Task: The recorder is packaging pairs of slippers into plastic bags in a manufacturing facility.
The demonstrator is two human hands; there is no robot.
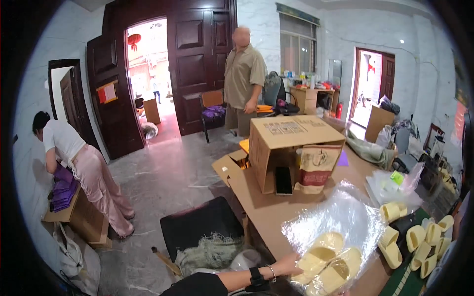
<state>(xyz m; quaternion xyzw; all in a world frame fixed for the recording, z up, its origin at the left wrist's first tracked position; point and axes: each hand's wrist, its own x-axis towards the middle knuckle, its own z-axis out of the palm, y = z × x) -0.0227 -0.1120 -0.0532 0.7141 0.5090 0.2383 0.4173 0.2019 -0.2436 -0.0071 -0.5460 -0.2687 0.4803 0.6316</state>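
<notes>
Cardboard sheets cover the work table (269,207) at the lower right of the frame. A pair of pale yellow slippers (326,264) lies there inside a clear plastic bag (340,217). The person's left hand (291,269) grips the edge of the near slipper, fingers closed on it. The right hand is not in view. It looks like the slippers are being packed into the bag, so the next move calls for a steady push. More loose slippers (419,241) wait at the right, and a big cardboard box (291,148) stands behind.
</notes>
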